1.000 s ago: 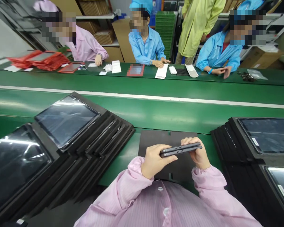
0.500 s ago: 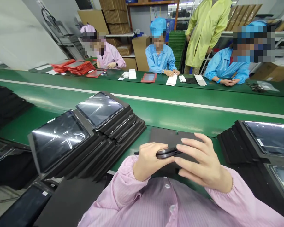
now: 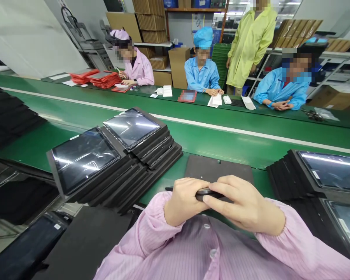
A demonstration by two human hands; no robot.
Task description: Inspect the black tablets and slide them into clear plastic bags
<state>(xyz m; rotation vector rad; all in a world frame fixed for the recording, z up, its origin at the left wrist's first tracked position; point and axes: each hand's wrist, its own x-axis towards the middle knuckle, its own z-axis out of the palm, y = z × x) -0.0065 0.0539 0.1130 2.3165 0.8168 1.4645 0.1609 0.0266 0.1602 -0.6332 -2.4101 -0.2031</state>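
Note:
Close to my body, a thin black tablet-like device is held nearly edge-on, so its face is hidden. My left hand is wrapped round it, and a dark end pokes out on the far side of that hand. The thumb and fingers of my right hand close on its right part. Just beyond both hands a dark grey foam sheet lies on the green bench.
To the left stand stacked foam trays with glossy tablet screens; another such stack is at the right. A foam sheet lies lower left. Across the green conveyor, several people sit, and one person in yellow stands.
My right hand's fingers, spread apart before, have closed onto the device. My left hand keeps its hold. The view has shifted slightly.

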